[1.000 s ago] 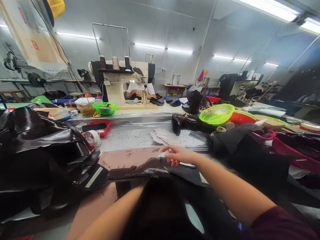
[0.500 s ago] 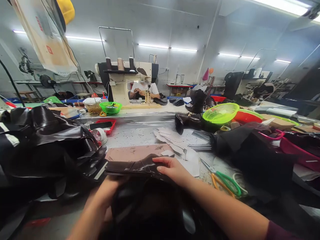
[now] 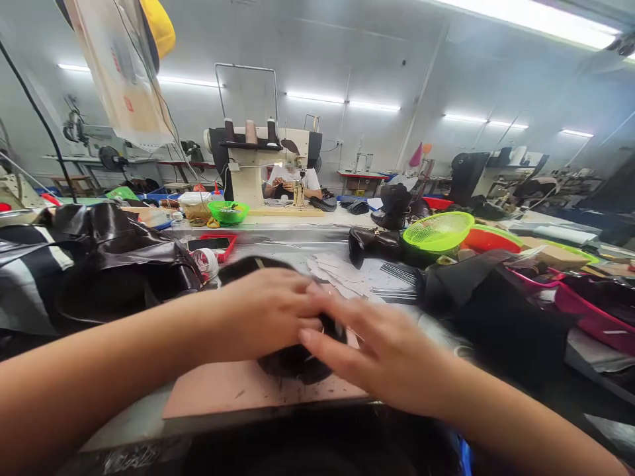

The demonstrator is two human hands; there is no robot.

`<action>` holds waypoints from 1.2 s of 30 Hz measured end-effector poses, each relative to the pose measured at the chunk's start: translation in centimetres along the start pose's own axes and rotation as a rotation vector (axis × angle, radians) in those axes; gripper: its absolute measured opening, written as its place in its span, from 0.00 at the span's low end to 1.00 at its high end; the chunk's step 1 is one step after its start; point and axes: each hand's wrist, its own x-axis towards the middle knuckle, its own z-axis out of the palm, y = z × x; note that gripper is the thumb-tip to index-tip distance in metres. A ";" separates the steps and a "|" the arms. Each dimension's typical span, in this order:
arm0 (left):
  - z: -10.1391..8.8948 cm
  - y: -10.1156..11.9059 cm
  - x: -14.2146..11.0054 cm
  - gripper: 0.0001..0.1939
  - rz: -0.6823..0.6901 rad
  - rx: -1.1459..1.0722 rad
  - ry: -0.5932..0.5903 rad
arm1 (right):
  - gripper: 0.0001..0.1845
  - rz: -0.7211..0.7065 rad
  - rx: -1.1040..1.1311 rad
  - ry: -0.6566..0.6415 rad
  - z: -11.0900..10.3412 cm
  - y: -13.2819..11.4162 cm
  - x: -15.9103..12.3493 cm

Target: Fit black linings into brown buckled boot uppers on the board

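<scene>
Both my hands meet over a dark leather boot piece (image 3: 292, 362) lying on a pinkish cutting board (image 3: 233, 391) at the bench's near edge. My left hand (image 3: 265, 311) covers the piece from above, fingers curled on it. My right hand (image 3: 377, 347) lies against it from the right with fingers stretched and blurred by motion. Most of the leather piece is hidden under the hands.
A heap of dark leather (image 3: 94, 264) fills the left. Black fabric (image 3: 491, 311) and a pink basket (image 3: 590, 304) crowd the right. Paper patterns (image 3: 337, 268), a red tray with a phone (image 3: 211, 244), green baskets (image 3: 436, 230) and boots (image 3: 372, 243) lie beyond. A person sews at a machine (image 3: 262, 165) behind.
Both hands moved up onto the cutting board with the leather piece, which is now bunched under them. The camera tilted down. The scissors at the right are no longer visible.
</scene>
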 end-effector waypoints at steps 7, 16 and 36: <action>2.8 -0.5 -1.2 0.11 0.115 0.095 -0.203 | 0.12 -0.082 0.167 -0.332 2.1 0.5 -0.6; 1.9 0.9 -3.2 0.08 -0.060 0.063 -0.040 | 0.14 -0.180 0.233 -0.188 2.8 -1.3 -0.2; 5.6 2.3 -5.8 0.09 -0.783 -0.764 0.335 | 0.13 -0.112 0.188 -0.184 3.8 -2.8 0.8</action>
